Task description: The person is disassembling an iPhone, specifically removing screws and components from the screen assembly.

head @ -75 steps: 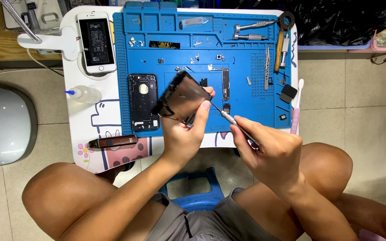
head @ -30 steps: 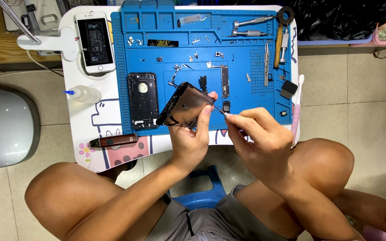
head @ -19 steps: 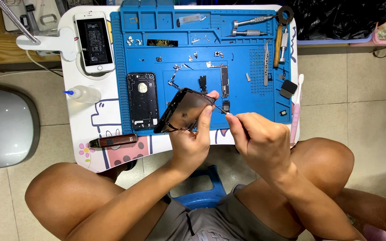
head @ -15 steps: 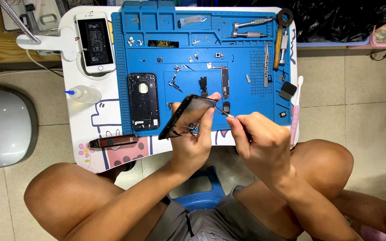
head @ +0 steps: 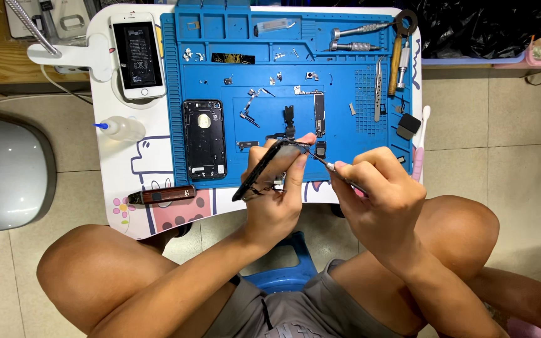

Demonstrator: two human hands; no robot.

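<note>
My left hand grips a black phone screen panel, tilted on edge above the front of the blue repair mat. In my right hand a thin metal tool is pinched, its tip touching the panel's upper end. On the mat to the left lies a black phone rear housing. Small phone parts and a narrow logic board are spread over the mat's middle.
A white phone rests on a white stand at the far left. A small squeeze bottle and a dark flat tool lie on the white table. Screwdrivers and tweezers sit at the mat's right. A grey rounded object stands left.
The screen panel has turned from nearly flat to standing on edge in my left hand. My right hand moved in closer with the tool's tip at the panel's top end.
</note>
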